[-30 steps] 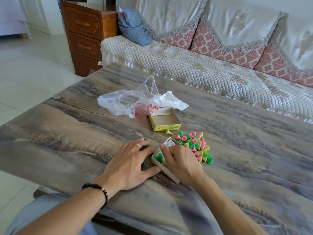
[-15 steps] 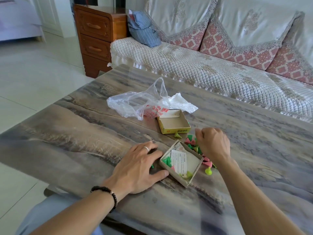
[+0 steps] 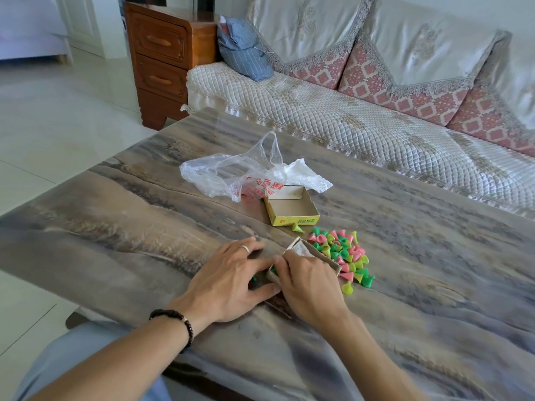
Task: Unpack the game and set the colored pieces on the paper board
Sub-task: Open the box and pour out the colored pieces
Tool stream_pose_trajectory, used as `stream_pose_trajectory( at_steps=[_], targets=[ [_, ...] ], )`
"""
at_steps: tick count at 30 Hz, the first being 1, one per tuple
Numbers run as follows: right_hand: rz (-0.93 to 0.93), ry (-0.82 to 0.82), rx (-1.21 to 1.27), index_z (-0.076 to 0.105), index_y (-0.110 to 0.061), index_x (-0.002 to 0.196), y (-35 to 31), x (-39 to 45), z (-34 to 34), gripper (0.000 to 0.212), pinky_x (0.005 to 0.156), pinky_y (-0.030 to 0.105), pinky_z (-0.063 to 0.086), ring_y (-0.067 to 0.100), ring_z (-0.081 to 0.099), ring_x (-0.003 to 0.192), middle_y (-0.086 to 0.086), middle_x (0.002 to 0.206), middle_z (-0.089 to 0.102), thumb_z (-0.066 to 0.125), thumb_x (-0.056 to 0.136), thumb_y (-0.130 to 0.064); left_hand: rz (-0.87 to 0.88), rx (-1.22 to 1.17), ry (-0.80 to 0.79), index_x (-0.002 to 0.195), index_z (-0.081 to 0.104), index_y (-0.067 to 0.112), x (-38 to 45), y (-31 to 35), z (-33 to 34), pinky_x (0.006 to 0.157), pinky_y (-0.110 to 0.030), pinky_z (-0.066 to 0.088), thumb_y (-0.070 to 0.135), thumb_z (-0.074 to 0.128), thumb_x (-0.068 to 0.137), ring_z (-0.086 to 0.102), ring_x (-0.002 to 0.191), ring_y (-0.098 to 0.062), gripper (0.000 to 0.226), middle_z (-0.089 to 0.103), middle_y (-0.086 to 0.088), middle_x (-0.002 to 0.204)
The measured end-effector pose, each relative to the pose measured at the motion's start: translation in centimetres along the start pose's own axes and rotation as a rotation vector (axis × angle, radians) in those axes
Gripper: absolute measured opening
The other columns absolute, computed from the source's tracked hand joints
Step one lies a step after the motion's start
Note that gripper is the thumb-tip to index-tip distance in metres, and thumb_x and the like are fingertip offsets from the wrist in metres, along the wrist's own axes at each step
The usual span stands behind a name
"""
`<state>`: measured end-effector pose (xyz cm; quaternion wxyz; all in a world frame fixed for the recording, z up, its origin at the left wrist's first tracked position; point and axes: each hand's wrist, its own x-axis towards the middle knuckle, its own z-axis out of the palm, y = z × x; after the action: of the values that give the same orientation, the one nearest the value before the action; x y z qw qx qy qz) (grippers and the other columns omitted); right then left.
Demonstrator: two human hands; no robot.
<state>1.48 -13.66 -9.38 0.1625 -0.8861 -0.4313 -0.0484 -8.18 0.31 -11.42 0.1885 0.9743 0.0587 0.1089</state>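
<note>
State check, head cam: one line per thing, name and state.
yellow box lid: upturned, empty
box tray: open, tilted, both hands on it
colored pieces: piled loose on table
plastic bag: open, crumpled
left hand: flat, steadying tray
right hand: gripping tray

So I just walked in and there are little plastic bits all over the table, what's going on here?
A person is unpacking a small game. The left hand rests flat on the table against the box tray, steadying it, while the right hand reaches into it. A pile of pink, green and yellow pieces already lies beside the tray. The empty yellow box lid and a plastic bag sit farther back. No paper board is laid out yet.
</note>
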Motion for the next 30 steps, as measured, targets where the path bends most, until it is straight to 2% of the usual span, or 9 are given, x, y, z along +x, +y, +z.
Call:
stream_pose_trajectory(
  at_steps=[3,8,14,17,18,21,23,25,30],
  targets=[
    [0.001,-0.023,-0.030,0.044,-0.020,0.074,0.1,0.2,0.1,0.039,0.056,0.035,0.036,0.029,0.059,0.070,0.007,0.075,0.063,0.027,0.101,-0.043,0.000,0.000,-0.016,0.135,0.045,0.043,0.0,-0.1,0.0,0.111,-0.026,0.018,0.073,0.040,0.081,0.027,0.139,-0.016,0.062,0.041,0.002,0.145],
    [-0.013,-0.035,0.002,0.042,-0.021,0.068,0.7,0.9,0.8,0.042,0.056,0.038,0.038,0.028,0.055,0.061,0.004,0.065,0.057,0.025,0.101,-0.040,-0.006,-0.015,-0.015,0.135,0.044,0.044,0.0,0.1,-0.2,0.110,-0.024,0.017,0.071,0.045,0.082,0.025,0.138,-0.013,0.059,0.037,0.005,0.146],
    [-0.046,0.019,0.119,0.030,-0.018,0.059,-0.3,1.1,-0.3,0.043,0.059,0.047,0.041,0.033,0.050,0.058,0.009,0.058,0.049,0.036,0.102,-0.023,0.005,-0.010,0.006,0.132,0.049,0.041,0.1,-0.2,0.1,0.111,-0.028,0.020,0.074,0.037,0.080,0.027,0.139,-0.015,0.062,0.040,0.004,0.144],
    [0.033,0.075,0.246,0.023,-0.022,0.055,-0.9,1.2,-1.0,0.049,0.054,0.042,0.032,0.021,0.039,0.050,-0.002,0.051,0.038,0.037,0.102,-0.023,0.014,-0.002,0.049,0.124,0.054,0.038,0.0,-0.4,0.4,0.111,-0.030,0.023,0.072,0.035,0.079,0.033,0.139,-0.018,0.060,0.047,0.001,0.141],
    [0.097,0.101,0.311,0.023,-0.020,0.054,-0.9,1.4,-1.2,0.049,0.051,0.037,0.028,0.014,0.033,0.048,-0.005,0.048,0.034,0.037,0.101,-0.025,0.015,0.000,0.048,0.126,0.053,0.037,0.0,-0.4,0.5,0.112,-0.030,0.021,0.072,0.032,0.079,0.031,0.140,-0.018,0.062,0.046,0.001,0.142],
    [0.280,0.222,0.445,0.027,-0.012,0.056,0.4,2.9,-2.3,0.047,0.049,0.033,0.024,0.010,0.024,0.047,-0.005,0.047,0.029,0.037,0.100,-0.024,0.022,-0.006,0.044,0.131,0.048,0.034,0.1,-0.5,0.7,0.113,-0.031,0.020,0.072,0.030,0.080,0.027,0.141,-0.017,0.067,0.042,0.002,0.145],
    [0.344,0.325,0.385,0.030,-0.006,0.058,2.4,4.7,-3.0,0.044,0.050,0.034,0.025,0.014,0.028,0.050,0.000,0.047,0.033,0.036,0.099,-0.020,0.023,-0.009,0.060,0.134,0.046,0.033,0.2,-0.6,0.8,0.113,-0.031,0.021,0.073,0.030,0.080,0.029,0.140,-0.017,0.069,0.042,0.004,0.143],
    [0.371,0.353,0.287,0.028,-0.008,0.056,4.7,6.3,-3.2,0.045,0.051,0.034,0.027,0.022,0.033,0.050,0.003,0.047,0.035,0.035,0.098,-0.020,0.025,-0.015,0.057,0.137,0.041,0.032,0.3,-0.7,0.8,0.113,-0.029,0.020,0.072,0.032,0.080,0.027,0.140,-0.015,0.071,0.039,0.007,0.143],
    [0.379,0.122,-0.113,0.043,-0.010,0.057,8.2,6.7,-1.8,0.044,0.051,0.032,0.041,0.026,0.048,0.053,0.003,0.055,0.051,0.040,0.096,-0.031,0.048,-0.053,0.039,0.148,0.018,0.037,0.4,-0.7,0.6,0.112,-0.024,0.013,0.071,0.040,0.078,0.022,0.141,-0.014,0.080,0.030,0.010,0.150]
  ],
)
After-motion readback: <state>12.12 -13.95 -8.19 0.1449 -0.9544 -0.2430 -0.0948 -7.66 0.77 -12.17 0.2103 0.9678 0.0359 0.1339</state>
